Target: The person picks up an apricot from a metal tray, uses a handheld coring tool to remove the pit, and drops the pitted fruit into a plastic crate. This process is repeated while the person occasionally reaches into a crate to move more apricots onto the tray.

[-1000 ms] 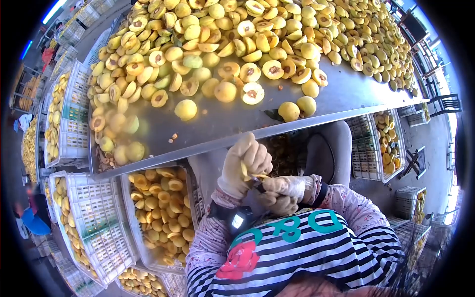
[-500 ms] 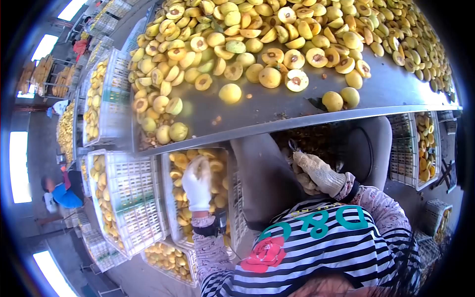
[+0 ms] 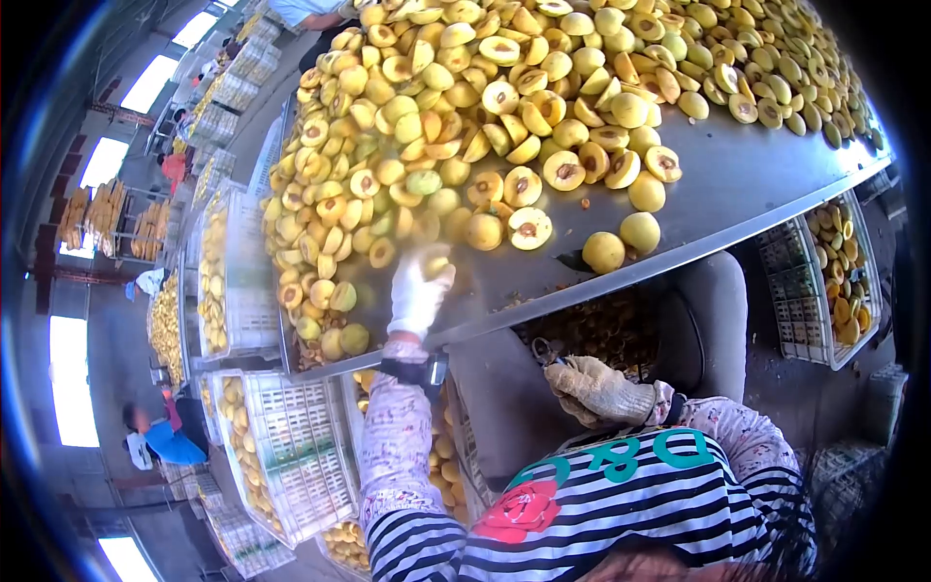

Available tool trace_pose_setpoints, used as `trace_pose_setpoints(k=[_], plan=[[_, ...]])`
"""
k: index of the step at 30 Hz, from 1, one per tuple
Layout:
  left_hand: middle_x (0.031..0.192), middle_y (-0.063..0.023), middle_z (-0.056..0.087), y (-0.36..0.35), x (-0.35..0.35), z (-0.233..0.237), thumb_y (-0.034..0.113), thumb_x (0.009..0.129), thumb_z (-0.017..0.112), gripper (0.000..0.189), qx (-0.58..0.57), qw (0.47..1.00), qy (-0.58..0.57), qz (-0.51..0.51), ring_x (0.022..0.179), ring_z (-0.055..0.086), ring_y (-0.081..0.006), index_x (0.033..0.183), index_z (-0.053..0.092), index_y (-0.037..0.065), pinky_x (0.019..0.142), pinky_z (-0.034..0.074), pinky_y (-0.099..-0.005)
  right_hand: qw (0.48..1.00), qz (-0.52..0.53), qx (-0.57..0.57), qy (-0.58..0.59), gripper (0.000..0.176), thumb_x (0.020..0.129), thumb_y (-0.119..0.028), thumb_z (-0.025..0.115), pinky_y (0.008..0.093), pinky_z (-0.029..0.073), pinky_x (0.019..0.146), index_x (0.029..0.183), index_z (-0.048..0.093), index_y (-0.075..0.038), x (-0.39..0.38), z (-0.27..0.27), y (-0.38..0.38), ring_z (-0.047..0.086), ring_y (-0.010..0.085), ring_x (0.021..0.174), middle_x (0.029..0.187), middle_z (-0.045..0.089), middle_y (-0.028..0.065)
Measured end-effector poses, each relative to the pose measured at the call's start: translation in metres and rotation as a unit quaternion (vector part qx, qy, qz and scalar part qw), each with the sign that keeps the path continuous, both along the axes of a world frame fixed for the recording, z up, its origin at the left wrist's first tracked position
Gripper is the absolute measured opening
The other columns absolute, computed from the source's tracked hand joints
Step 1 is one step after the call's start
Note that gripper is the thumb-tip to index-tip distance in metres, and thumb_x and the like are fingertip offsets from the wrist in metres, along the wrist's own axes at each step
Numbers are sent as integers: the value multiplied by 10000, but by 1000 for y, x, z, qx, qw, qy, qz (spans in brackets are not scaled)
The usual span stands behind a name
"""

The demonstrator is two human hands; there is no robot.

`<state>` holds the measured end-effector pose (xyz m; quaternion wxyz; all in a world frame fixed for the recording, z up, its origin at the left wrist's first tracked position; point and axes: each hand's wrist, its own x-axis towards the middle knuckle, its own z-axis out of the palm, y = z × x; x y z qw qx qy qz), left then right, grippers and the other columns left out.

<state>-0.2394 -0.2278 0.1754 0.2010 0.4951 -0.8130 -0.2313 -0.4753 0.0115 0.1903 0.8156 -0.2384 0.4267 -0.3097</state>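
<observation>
My left hand (image 3: pixel 419 291), in a white glove, is over the near edge of the metal table (image 3: pixel 504 281), with its fingers closed round a yellow fruit (image 3: pixel 438 266). Halved and whole yellow fruits (image 3: pixel 417 126) are heaped on the table just beyond it. My right hand (image 3: pixel 593 388), in a beige knitted glove, is low over my lap. Its fingers are wrapped round a small tool with a metal ring (image 3: pixel 545 351); most of the tool is hidden. Below it lies a dark mass of fruit pieces (image 3: pixel 601 330) between my knees.
A crate of fruit (image 3: pixel 456 466) stands beside my left leg, with a tilted white crate (image 3: pixel 296 441) farther left. Another crate (image 3: pixel 824 281) is at the right. A person in blue (image 3: pixel 170 441) is at the left, and a person's arm (image 3: pixel 315 15) shows at the top.
My left hand has moved from above the fruit crate up to the table and now has a fruit in its fingers. The view has shifted. My right hand remains over my lap.
</observation>
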Motion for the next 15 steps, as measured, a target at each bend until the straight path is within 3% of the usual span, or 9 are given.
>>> trace_pose_setpoints(k=[1, 2, 4, 6, 8, 9, 12, 13, 15], plan=[[1121, -160, 677, 8, -2, -1, 196, 949, 660, 314, 213, 944, 247, 57, 969, 698, -275, 1218, 599, 47, 779, 597, -359, 1000, -11, -21, -19, 385, 1003, -434, 569, 258, 338, 385, 840, 517, -89, -1, -8, 3, 444, 97, 419, 580, 513, 9], [1087, -199, 681, 33, -12, 26, 272, 1023, 549, 286, 303, 859, 410, 57, 870, 719, -287, 1221, 568, 66, 687, 617, -344, 998, -11, -54, -16, 382, 1002, -434, 570, 257, 337, 391, 864, 531, -81, -3, -7, 2, 446, 97, 427, 585, 514, 4], [1129, -212, 675, 79, -27, 53, 379, 1051, 444, 380, 366, 796, 479, 59, 839, 725, -315, 1266, 520, 76, 662, 625, -363, 993, 4, -117, -5, 382, 1000, -436, 571, 254, 336, 402, 911, 560, -65, -6, 4, -5, 449, 96, 443, 595, 518, -6], [1174, -231, 662, 118, -39, 45, 436, 1060, 361, 449, 377, 800, 460, 77, 865, 721, -333, 1290, 497, 75, 678, 622, -371, 992, 20, -122, 6, 395, 998, -437, 569, 252, 354, 423, 1000, 594, -43, -2, 16, -11, 475, 100, 477, 609, 525, -15], [1212, -249, 642, 145, -52, 38, 430, 1055, 381, 439, 399, 737, 544, 53, 931, 706, -339, 1269, 497, 65, 755, 605, -390, 992, 24, -121, 30, 402, 998, -439, 564, 250, 359, 425, 1031, 602, -39, 6, 16, -12, 481, 99, 482, 614, 527, -14], [1194, -241, 647, 157, -60, 35, 421, 1054, 380, 428, 378, 741, 550, 75, 915, 704, -327, 1258, 497, 63, 751, 598, -379, 992, 55, -96, 62, 425, 1009, -434, 547, 263, 434, 509, 1080, 606, -19, 5, 24, -16, 536, 110, 567, 687, 568, 14], [1141, -219, 657, 172, -75, 34, 400, 1050, 378, 404, 321, 756, 554, 135, 868, 698, -292, 1212, 510, 54, 742, 588, -356, 986, 10, -137, 92, 459, 1014, -437, 540, 300, 500, 659, 1132, 606, 1, 15, 27, -17, 596, 141, 711, 801, 626, 54], [1123, -211, 660, 173, -76, 34, 394, 1048, 379, 398, 305, 763, 549, 154, 853, 695, -281, 1194, 517, 50, 740, 585, -349, 983, 30, -120, 134, 474, 1017, -438, 539, 335, 508, 789, 1153, 610, 10, 16, 33, -17, 618, 173, 839, 899, 658, 83], [1089, -197, 662, 173, -79, 35, 405, 1044, 384, 407, 285, 788, 524, 153, 832, 691, -262, 1152, 533, 42, 744, 587, -354, 973, -4, -169, 160, 469, 1015, -439, 543, 339, 509, 787, 1147, 616, 5, 27, 17, -12, 620, 177, 835, 899, 664, 83]])
